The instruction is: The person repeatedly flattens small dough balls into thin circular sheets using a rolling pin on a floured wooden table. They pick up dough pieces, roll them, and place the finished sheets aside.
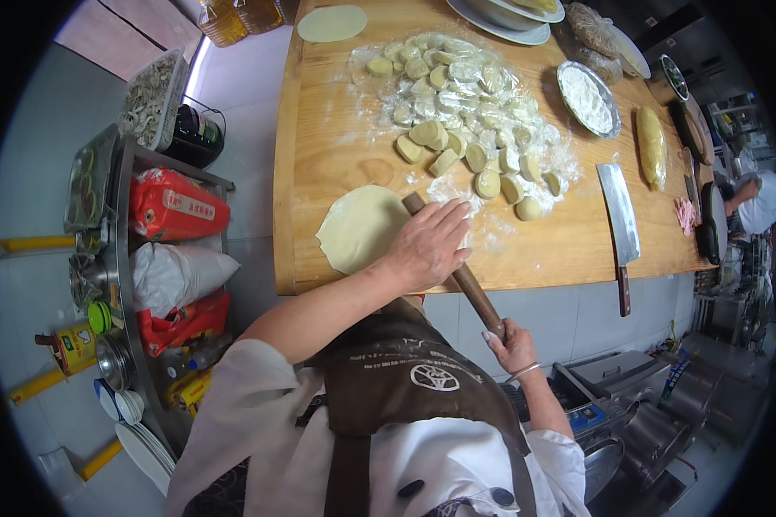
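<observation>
A dark wooden rolling pin (476,296) slants across the front edge of the wooden table. My left hand (428,244) lies over its upper part, fingers stretched out. Beyond the table edge, my right hand (515,349) is closed around the pin's lower end. A thin, round dough sheet (360,226) rests on the wood beside the pin's far tip, partly hidden by my left forearm. Past my hands are several cut dough pieces (488,184), dusted with flour. More pieces lie behind them under clear plastic film (456,84).
A cleaver (621,216) lies at the right, its handle overhanging the table (549,262). Behind it are a flour bowl (587,97) and a wrapped dough roll (651,148). Another dough sheet (332,23) lies far left. A loaded metal shelf (126,258) stands left; a person (756,200) is far right.
</observation>
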Demonstrator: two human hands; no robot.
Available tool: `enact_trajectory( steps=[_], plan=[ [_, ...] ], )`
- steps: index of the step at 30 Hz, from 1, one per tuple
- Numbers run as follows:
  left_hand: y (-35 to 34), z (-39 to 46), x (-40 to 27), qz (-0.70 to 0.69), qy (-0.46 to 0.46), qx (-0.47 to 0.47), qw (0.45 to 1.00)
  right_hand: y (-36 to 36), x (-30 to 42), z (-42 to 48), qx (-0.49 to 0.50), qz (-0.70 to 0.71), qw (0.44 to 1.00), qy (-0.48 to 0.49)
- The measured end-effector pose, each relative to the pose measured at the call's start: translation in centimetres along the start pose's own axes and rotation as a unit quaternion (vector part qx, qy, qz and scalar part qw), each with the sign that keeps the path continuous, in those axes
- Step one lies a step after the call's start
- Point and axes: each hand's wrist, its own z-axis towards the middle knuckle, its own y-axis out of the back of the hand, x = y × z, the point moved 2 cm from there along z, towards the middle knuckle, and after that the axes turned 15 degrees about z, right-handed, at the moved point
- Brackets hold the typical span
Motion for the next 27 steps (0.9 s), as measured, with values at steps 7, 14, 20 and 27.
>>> enact_trajectory(
  steps=[7,14,20,27],
  plan=[
    [-2.3,-0.4,3.6,0.025,-0.043,0.046,0.998,-3.9,-0.4,1.8,0.09,0.09,0.981,-0.146],
    [-0.3,-0.2,3.1,0.045,-0.021,-0.072,0.996,-0.4,0.4,1.0,-0.092,-0.005,0.996,-0.001],
    [0.1,-8.9,13.6,0.033,0.338,-0.06,0.939,1.4,2.2,4.5,-0.156,0.004,0.987,0.022],
    [1.7,-5.3,14.8,-0.047,0.45,0.267,0.851,0.8,4.1,4.5,-0.135,-0.002,0.988,0.075]
  ],
)
